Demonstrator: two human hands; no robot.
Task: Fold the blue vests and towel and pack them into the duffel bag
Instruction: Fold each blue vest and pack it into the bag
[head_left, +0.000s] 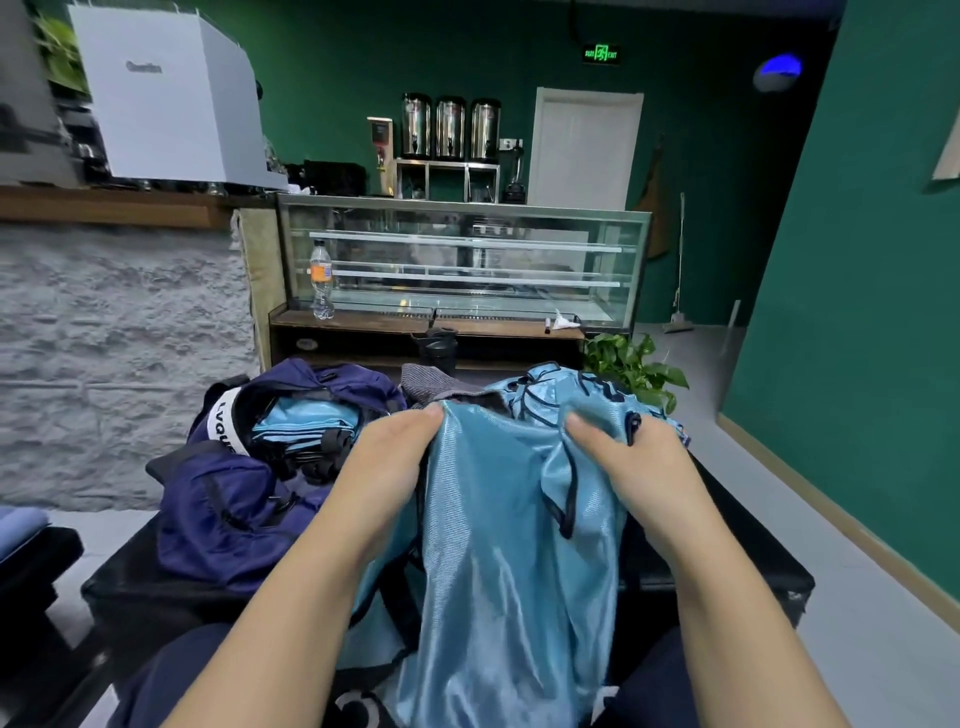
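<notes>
A: Where is the vest?
B: Near centre, draped over the dark desk; left hand and right hand each pinch its far edge, likely to spread it for folding.
A: The bag?
B: Far left, open, folded vests inside.

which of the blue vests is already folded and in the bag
The folded vest inside the open navy duffel bag. The vest in both hands hangs unfolded, and another vest lies crumpled behind it.
</notes>
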